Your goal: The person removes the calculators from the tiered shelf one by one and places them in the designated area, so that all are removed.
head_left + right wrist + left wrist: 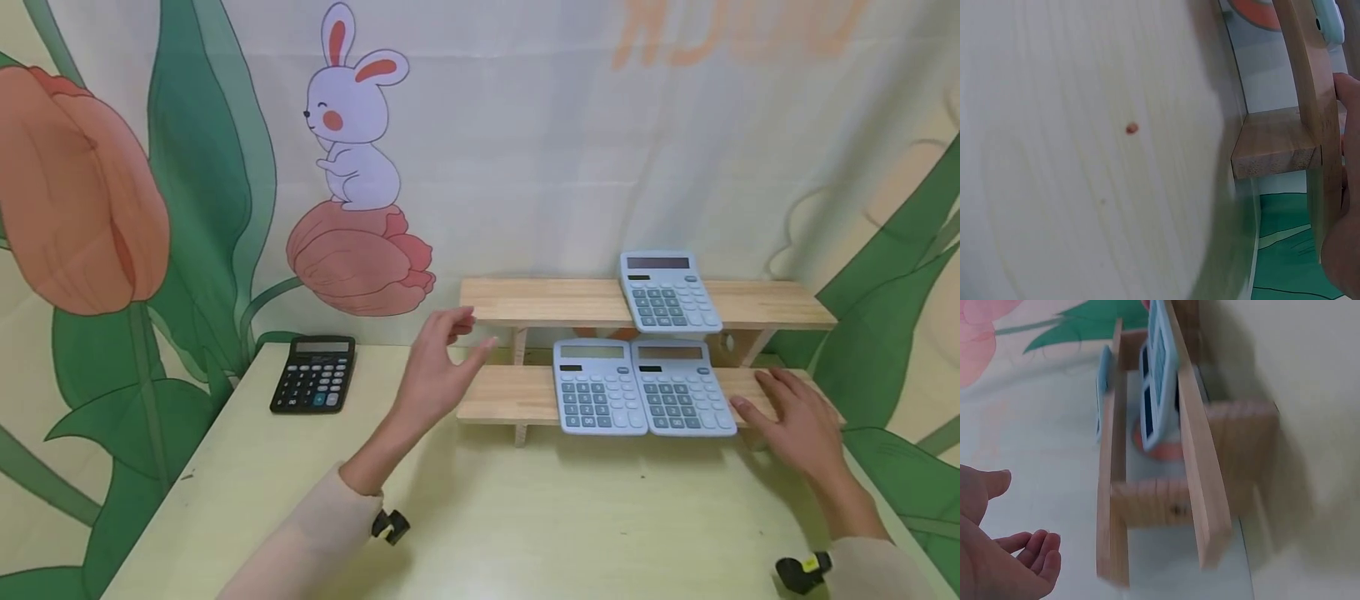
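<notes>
A two-tier wooden shelf stands at the back of the table, seen end-on in the left wrist view. One light blue calculator leans on its upper tier. On the lower tier, two matching calculators, a left one and a right one, sit side by side. My left hand hovers by the shelf's left end, fingers loosely bent and holding nothing. At the other end, my right hand rests on the lower tier, its thumb beside the right calculator; the right wrist view shows only part of this hand.
A black calculator lies toward the table's back left corner. The pale table stretches in front of the shelf. Behind it hangs a cloth backdrop printed with a rabbit and tulips.
</notes>
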`<act>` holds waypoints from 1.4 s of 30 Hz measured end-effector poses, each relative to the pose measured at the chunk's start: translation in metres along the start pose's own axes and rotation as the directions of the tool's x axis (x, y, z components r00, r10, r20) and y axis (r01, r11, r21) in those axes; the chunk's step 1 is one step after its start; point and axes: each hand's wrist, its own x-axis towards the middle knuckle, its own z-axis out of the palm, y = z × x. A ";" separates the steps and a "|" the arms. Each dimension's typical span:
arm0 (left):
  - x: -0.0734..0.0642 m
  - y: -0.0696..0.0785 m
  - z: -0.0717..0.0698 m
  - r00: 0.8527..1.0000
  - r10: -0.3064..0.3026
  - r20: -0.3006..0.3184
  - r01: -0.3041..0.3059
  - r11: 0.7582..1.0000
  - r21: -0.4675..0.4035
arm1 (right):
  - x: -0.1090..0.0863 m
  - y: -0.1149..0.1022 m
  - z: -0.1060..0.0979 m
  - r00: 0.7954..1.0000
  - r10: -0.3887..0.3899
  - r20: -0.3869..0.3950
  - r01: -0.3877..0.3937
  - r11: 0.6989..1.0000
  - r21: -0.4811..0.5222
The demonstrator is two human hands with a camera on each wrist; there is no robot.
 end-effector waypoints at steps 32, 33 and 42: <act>0.048 0.043 0.183 0.937 -0.238 0.256 0.337 0.808 -0.484 | -0.001 0.002 -0.008 0.998 0.041 0.038 -0.043 0.998 0.051; 0.048 0.043 0.187 0.935 -0.247 0.255 0.345 0.801 -0.489 | -0.002 0.002 -0.008 0.998 0.042 0.039 -0.044 0.998 0.053; 0.053 0.050 0.209 0.902 -0.309 0.302 0.427 0.746 -0.511 | 0.000 -0.002 -0.004 0.999 0.042 0.034 -0.044 0.996 0.072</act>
